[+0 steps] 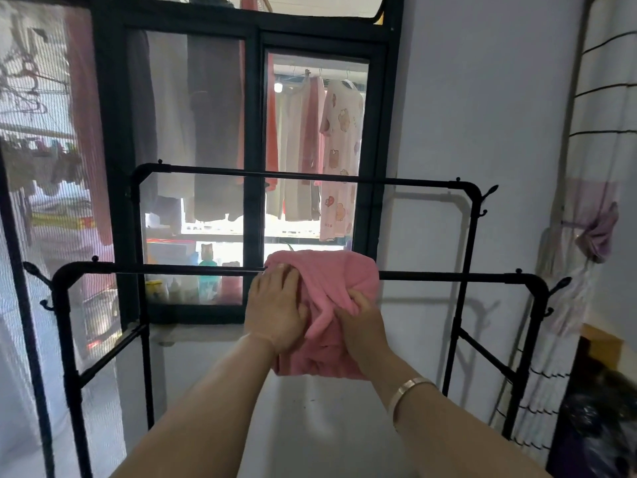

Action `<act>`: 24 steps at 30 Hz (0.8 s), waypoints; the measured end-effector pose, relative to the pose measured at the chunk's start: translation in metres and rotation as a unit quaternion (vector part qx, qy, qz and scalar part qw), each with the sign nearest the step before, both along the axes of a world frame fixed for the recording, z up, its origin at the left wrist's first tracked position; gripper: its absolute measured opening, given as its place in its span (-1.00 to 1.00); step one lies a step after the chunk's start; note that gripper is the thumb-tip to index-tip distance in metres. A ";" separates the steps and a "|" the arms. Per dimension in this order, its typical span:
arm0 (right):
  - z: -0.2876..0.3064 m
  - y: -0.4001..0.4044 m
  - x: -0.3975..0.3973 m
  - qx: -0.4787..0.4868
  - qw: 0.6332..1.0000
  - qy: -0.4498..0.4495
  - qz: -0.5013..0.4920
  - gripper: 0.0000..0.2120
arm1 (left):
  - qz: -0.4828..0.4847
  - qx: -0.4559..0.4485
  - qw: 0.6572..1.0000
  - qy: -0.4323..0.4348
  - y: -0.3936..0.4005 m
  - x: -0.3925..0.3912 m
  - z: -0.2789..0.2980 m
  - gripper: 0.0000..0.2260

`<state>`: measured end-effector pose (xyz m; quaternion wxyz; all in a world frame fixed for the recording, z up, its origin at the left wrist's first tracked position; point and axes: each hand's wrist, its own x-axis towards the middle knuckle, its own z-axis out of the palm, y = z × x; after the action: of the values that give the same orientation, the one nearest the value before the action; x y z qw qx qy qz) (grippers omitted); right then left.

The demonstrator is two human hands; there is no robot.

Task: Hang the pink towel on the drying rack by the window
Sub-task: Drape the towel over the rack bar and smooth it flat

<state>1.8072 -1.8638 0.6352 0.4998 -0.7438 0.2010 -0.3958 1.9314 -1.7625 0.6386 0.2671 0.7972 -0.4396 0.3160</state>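
Note:
The pink towel is draped, bunched, over the near top bar of the black drying rack, right of its middle. My left hand lies flat on the towel's left edge, fingers up at the bar. My right hand pinches a fold of the towel's front just below the bar. A bracelet sits on my right wrist.
The rack's far bar runs in front of the dark-framed window, behind which clothes hang. A mesh screen door stands at the left. A tied-back curtain hangs at the right. Bottles stand on the sill.

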 end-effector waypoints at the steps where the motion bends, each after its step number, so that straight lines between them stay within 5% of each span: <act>1: 0.000 -0.001 -0.001 -0.020 1.000 0.010 0.002 -0.77 | 0.012 -0.002 1.000 0.020 -0.003 0.002 0.001 -0.48; 11: 0.013 -0.010 -0.015 -0.111 0.993 -0.001 0.039 -0.81 | 0.022 0.099 0.995 -0.004 -0.012 0.039 0.012 -0.14; 15: 0.026 -0.013 -0.011 -0.124 0.992 0.001 0.004 -0.69 | -0.020 0.054 0.998 0.021 -0.010 0.048 0.018 -0.07; 19: 0.053 -0.019 -0.002 -0.163 0.983 -0.089 -0.004 -0.59 | -0.009 0.034 0.999 0.007 -0.015 0.052 0.011 -0.03; 24: 0.073 -0.032 0.019 -0.325 0.941 -0.067 -0.062 -0.51 | -0.014 0.022 1.000 -0.012 -0.019 0.055 0.002 -0.05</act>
<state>1.8259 -1.8961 0.7085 0.2179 -0.8236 0.0730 -0.5185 1.9865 -1.7815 0.6405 0.2487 0.7929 -0.4603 0.3124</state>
